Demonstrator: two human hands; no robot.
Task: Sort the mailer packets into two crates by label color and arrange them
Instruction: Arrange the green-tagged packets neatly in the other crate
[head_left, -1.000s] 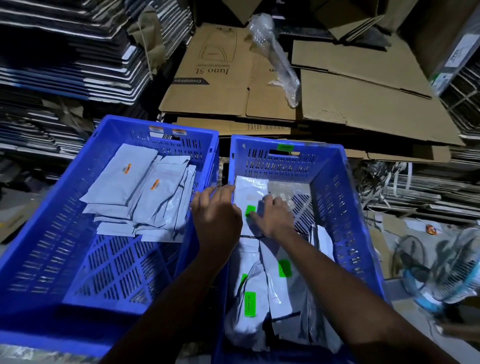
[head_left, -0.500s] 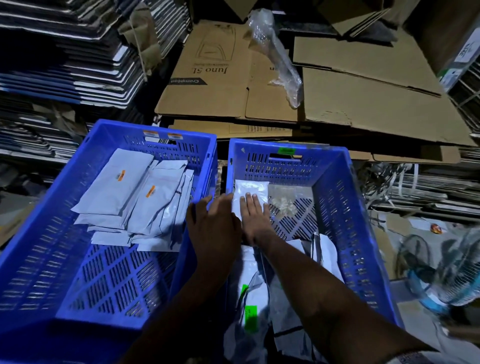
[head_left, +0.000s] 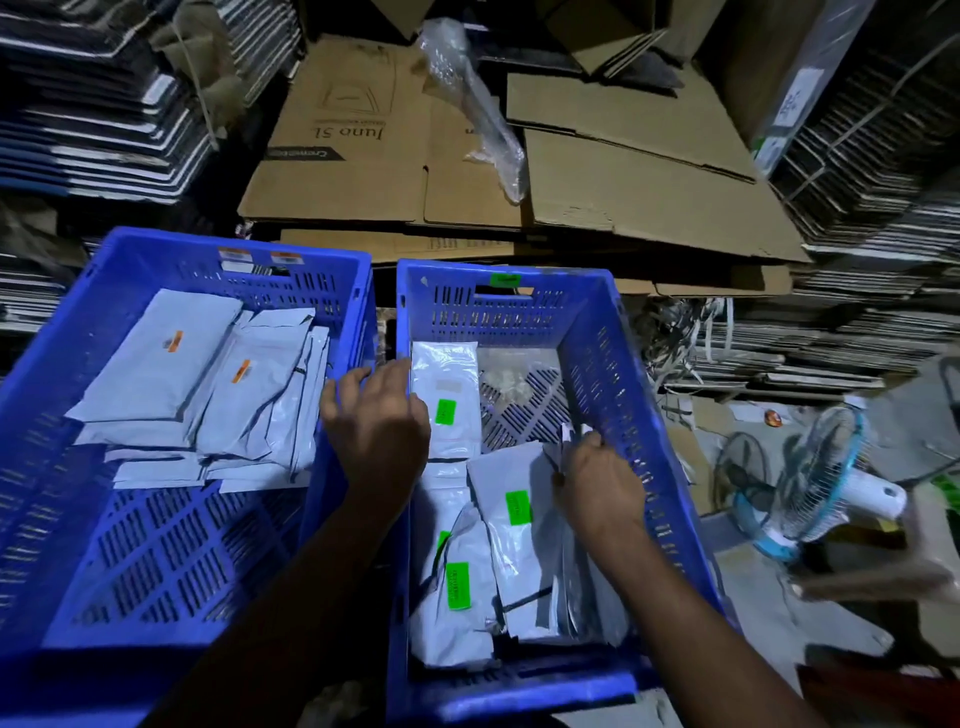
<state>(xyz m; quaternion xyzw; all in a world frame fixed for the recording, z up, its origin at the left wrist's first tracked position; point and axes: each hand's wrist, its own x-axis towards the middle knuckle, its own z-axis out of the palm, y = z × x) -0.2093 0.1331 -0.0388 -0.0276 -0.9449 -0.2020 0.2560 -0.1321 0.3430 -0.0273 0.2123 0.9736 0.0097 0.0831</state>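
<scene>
— Hands?
— Left hand (head_left: 376, 421) lies loose-fingered on the far green-label packet's (head_left: 445, 400) left edge; right hand (head_left: 597, 480) pinches upright packets (head_left: 571, 436) against the right crate's (head_left: 618, 374) wall.
— Room?
— Bare floor beside them; orange-label packets (head_left: 208, 384) fill the left crate's (head_left: 78, 374) far half.

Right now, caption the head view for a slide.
Right hand pinches packets in the green-label crate; left hand rests beside.

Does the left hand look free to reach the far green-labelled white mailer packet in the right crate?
Probably yes: the left hand sits beside that white mailer packet, nothing lies over it.
</scene>
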